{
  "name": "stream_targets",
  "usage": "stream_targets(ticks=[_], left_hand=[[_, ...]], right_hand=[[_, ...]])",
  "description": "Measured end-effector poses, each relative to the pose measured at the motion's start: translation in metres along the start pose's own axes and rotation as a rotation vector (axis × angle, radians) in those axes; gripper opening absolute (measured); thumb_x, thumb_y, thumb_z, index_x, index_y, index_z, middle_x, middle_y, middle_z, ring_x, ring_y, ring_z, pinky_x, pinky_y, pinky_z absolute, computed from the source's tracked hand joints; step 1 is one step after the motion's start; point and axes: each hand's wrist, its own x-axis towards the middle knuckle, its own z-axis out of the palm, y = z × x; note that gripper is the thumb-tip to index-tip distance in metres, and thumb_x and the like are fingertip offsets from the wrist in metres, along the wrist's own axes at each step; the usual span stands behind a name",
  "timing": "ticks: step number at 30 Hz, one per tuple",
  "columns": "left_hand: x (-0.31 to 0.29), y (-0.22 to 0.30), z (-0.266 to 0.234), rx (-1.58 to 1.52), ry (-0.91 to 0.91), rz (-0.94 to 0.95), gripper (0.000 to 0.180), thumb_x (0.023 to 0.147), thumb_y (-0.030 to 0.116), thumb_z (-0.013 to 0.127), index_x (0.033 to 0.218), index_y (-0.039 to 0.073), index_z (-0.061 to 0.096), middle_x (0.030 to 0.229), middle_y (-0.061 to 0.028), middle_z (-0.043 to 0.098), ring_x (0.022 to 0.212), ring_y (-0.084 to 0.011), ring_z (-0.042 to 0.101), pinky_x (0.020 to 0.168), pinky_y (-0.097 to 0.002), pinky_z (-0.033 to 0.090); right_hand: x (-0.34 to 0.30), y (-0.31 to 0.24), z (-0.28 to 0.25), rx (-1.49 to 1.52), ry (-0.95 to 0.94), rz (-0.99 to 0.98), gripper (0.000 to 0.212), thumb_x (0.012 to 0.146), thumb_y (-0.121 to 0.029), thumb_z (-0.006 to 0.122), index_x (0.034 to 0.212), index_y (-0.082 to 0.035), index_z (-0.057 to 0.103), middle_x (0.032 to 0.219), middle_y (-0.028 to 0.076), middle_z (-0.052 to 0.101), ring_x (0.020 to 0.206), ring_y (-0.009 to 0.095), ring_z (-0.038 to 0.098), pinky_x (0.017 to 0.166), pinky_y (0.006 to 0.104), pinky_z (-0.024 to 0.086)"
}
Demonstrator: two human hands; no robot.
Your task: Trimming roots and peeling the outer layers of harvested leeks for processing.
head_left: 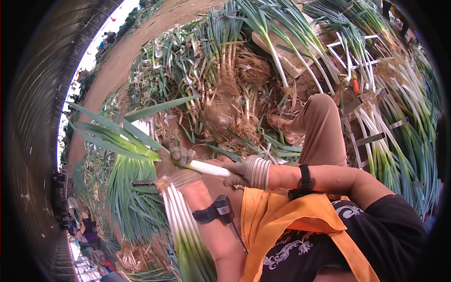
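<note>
Across my lap lies a long green onion (207, 168), its white shank to the right and its broad green leaves fanning out to the left. My left hand (177, 159), in a grey-brown glove, is closed around it where the leaves begin. On the white end, my right hand (244, 173), also gloved and wrapped at the wrist, has its fingers closed. The root tip is hidden by that hand. Just below my left wrist, a bunch of green onions (181, 211) rests with white ends and roots toward my hand.
Untrimmed green onions with brown roots (230, 80) are heaped ahead. A metal rack (371, 139) holds more onions at the right. Cleaned onions (134, 192) are piled on the left. My bent knee (322, 117) rises ahead of my right arm. A dirt path (117, 61) runs along the far left.
</note>
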Motion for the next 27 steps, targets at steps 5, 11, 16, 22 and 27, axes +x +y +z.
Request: stream_targets(ticks=[5, 11, 16, 22, 27], left_hand=[[-0.003, -0.014, 0.031, -0.147, -0.181, 0.018, 0.039, 0.091, 0.032, 0.052, 0.117, 0.004, 0.052, 0.064, -0.0017, 0.054, 0.049, -0.0086, 0.044, 0.049, -0.0242, 0.037], [0.000, 0.003, 0.035, 0.084, 0.014, 0.050, 0.036, 0.090, 0.033, 0.053, 0.115, 0.007, 0.053, 0.062, 0.0005, 0.055, 0.047, -0.0089, 0.046, 0.046, -0.0244, 0.038], [0.001, 0.006, 0.041, 0.290, 0.494, 0.127, 0.035, 0.089, 0.036, 0.054, 0.113, 0.010, 0.054, 0.060, 0.0025, 0.055, 0.044, -0.0095, 0.047, 0.043, -0.0242, 0.039], [-0.003, 0.004, 0.037, 0.071, 0.220, 0.083, 0.034, 0.090, 0.036, 0.052, 0.111, 0.009, 0.054, 0.060, 0.0029, 0.055, 0.044, -0.0086, 0.046, 0.043, -0.0232, 0.038], [-0.006, 0.005, 0.033, 0.206, 0.250, 0.072, 0.034, 0.091, 0.034, 0.051, 0.111, 0.008, 0.053, 0.061, 0.0024, 0.055, 0.044, -0.0086, 0.047, 0.043, -0.0227, 0.037]], right_hand=[[-0.009, 0.018, -0.005, 0.389, 0.109, 0.125, 0.038, 0.093, -0.036, 0.045, 0.091, -0.003, 0.064, 0.065, 0.004, 0.061, 0.057, 0.011, 0.057, 0.052, 0.0261, 0.047], [-0.026, 0.015, -0.016, 0.519, -0.060, 0.012, 0.038, 0.091, -0.037, 0.051, 0.103, -0.001, 0.058, 0.080, 0.009, 0.062, 0.070, 0.012, 0.059, 0.061, 0.0257, 0.049], [-0.054, 0.044, -0.006, -0.103, 0.028, -0.117, 0.029, 0.089, -0.028, 0.053, 0.105, -0.004, 0.057, 0.080, 0.004, 0.061, 0.063, 0.012, 0.056, 0.059, 0.0288, 0.047], [-0.063, 0.047, -0.016, 0.274, -0.002, 0.054, 0.028, 0.094, -0.024, 0.043, 0.096, -0.002, 0.061, 0.071, 0.005, 0.061, 0.061, 0.012, 0.060, 0.054, 0.0261, 0.049], [-0.071, 0.031, -0.027, 0.468, -0.107, 0.269, 0.032, 0.095, -0.029, 0.044, 0.099, -0.001, 0.059, 0.072, 0.007, 0.062, 0.057, 0.011, 0.061, 0.052, 0.0240, 0.050]])
